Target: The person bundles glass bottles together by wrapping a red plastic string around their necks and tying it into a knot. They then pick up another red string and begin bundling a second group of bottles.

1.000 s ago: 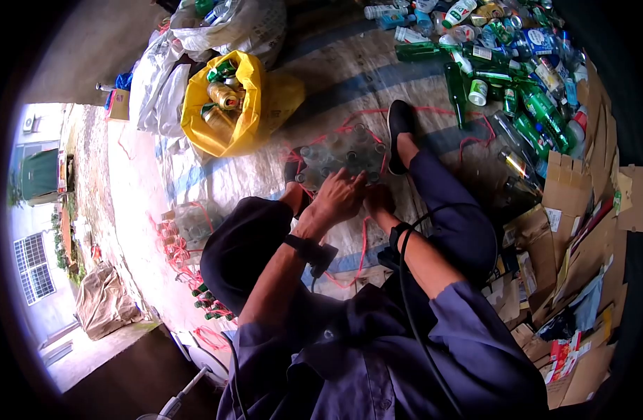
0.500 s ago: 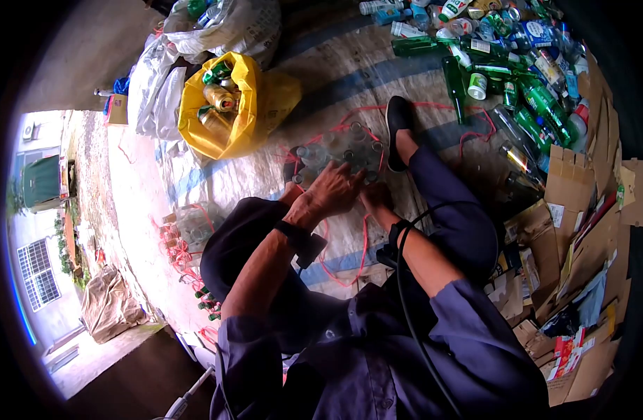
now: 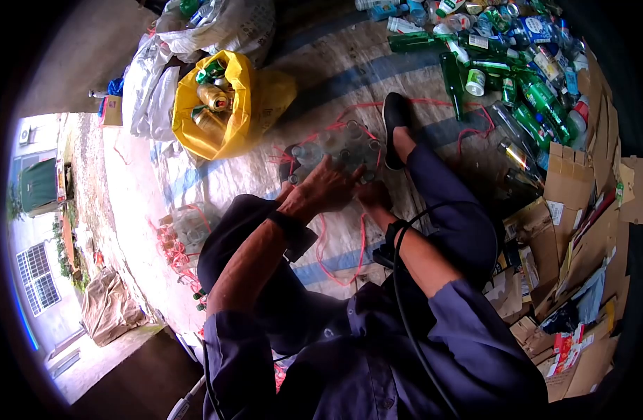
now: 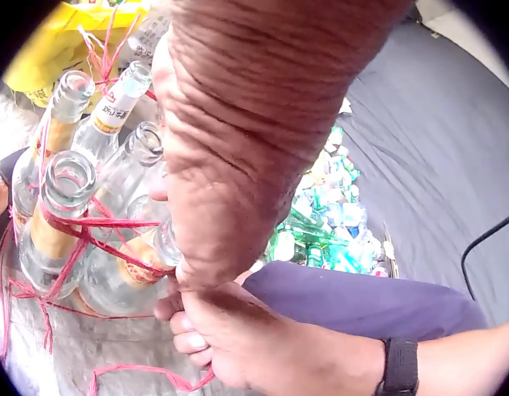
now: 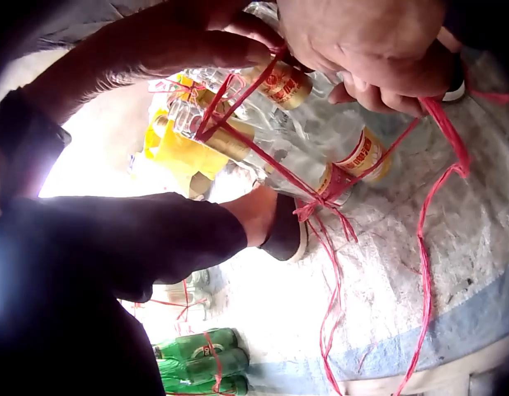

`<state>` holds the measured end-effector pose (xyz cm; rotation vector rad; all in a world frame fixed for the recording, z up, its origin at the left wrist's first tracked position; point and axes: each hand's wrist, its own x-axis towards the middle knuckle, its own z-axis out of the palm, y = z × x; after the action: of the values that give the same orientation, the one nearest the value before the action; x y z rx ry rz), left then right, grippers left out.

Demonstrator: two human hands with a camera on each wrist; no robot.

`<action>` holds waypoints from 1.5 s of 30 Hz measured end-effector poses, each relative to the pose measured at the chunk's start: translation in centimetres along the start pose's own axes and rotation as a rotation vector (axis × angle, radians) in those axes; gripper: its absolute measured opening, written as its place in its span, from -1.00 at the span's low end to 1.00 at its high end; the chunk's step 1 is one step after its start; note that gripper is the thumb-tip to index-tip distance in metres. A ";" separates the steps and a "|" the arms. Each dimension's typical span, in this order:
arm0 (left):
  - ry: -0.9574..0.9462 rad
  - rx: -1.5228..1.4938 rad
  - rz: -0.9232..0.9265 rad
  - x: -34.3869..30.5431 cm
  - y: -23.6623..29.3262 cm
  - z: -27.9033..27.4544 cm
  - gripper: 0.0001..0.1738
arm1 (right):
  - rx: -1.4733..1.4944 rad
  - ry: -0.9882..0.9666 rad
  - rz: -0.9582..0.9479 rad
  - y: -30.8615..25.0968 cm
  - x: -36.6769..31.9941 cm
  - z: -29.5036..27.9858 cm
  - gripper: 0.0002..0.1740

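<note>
A bundle of clear glass bottles (image 3: 339, 145) bound with red string (image 3: 361, 241) stands on the woven mat between my feet. My left hand (image 3: 326, 186) lies over the near bottle tops with straight fingers (image 5: 226, 49) against the string. My right hand (image 3: 372, 194) is just beside it, and its curled fingers (image 5: 378, 62) grip the red string (image 5: 440, 124), which runs taut down to a knot by the bottles (image 5: 320, 124). In the left wrist view the bottle necks (image 4: 69, 177) show crossed red string, and the right hand (image 4: 230, 342) holds a strand low down.
A yellow bag (image 3: 227, 105) of cans sits at the far left, white sacks (image 3: 223, 24) behind it. Green and clear bottles (image 3: 524, 77) lie heaped at the far right. Flattened cardboard (image 3: 580, 203) fills the right side. Another tied bundle (image 3: 185, 227) stands at my left.
My left hand has slid a little further over the bottle tops and its fingers have straightened. The right hand stays close beside it on the string.
</note>
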<state>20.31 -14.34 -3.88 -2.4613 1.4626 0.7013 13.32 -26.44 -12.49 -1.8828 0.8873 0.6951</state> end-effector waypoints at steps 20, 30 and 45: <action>0.153 -0.140 -0.128 -1.7 -2.2 -2.2 -0.63 | -0.038 0.094 -0.321 3.7 2.6 3.0 -0.35; 0.138 -0.383 -0.409 -3.4 -1.7 -2.2 -0.84 | -0.029 0.047 -0.485 4.3 3.1 3.2 -0.39; 0.306 -0.402 -0.517 -4.6 -4.3 -0.3 -0.84 | 0.091 0.155 -0.617 6.0 4.9 4.8 -0.66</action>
<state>22.27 -8.81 -1.67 -3.1837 0.7308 0.5650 10.85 -25.52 -21.17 -1.9969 0.3766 0.1317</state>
